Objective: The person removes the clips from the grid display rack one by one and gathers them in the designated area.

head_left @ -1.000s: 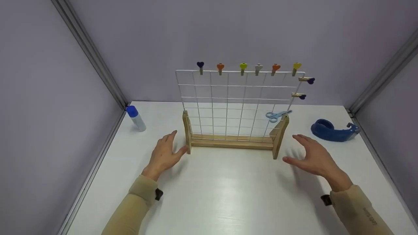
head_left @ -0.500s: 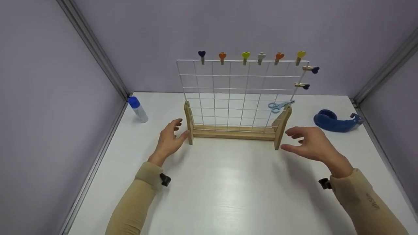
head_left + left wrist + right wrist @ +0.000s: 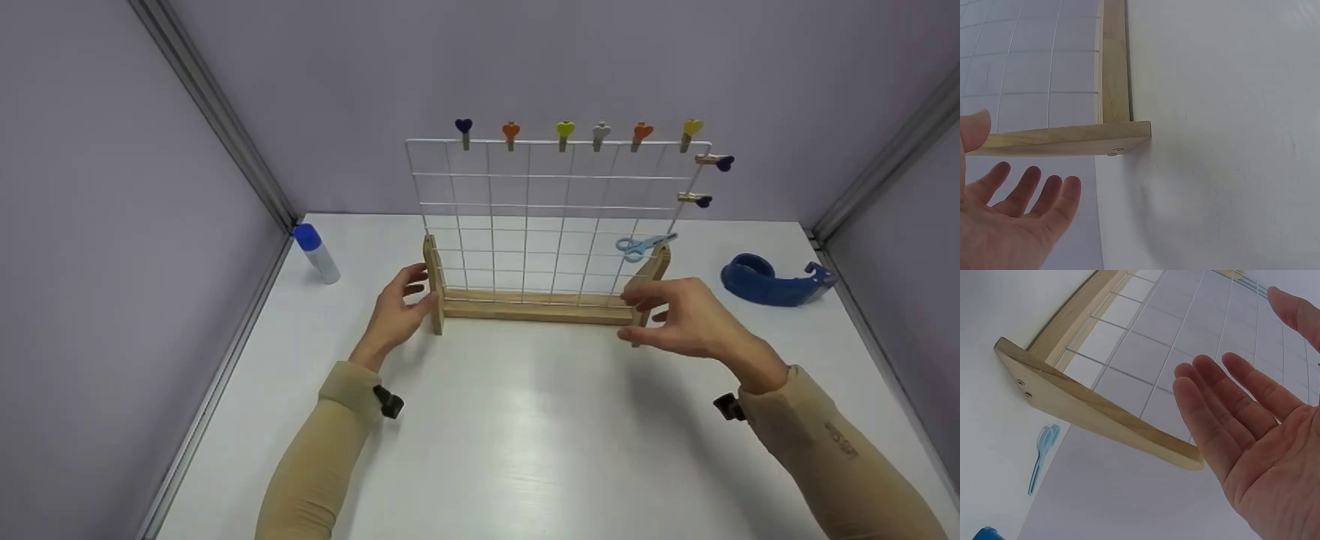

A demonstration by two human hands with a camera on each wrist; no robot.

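Note:
A white wire grid point(image 3: 540, 142) stands upright in a wooden stand point(image 3: 536, 312). Heart-topped clothespins point(image 3: 565, 129) in several colours sit along its top bar, and two dark ones clip its right side. My left hand point(image 3: 397, 311) is at the left wooden upright point(image 3: 1067, 136), thumb on the near side and loosely bent fingers on the far side, with gaps showing in the left wrist view. My right hand point(image 3: 690, 319) overlaps the lower right upright point(image 3: 1100, 416) in the head view; its palm and relaxed fingers point(image 3: 1202, 410) show nothing held.
Light blue scissors point(image 3: 643, 246) lie behind the grid's right end. A blue tape dispenser point(image 3: 772, 291) rests at the right rear of the white table point(image 3: 517, 427). At the left rear stands a small blue-capped bottle point(image 3: 318, 256). Grey walls enclose the table.
Both hands have moved in toward the stand's uprights, the right hand leftward across its upright and the left hand slightly rightward. The head view has tilted down slightly. The stand stays put.

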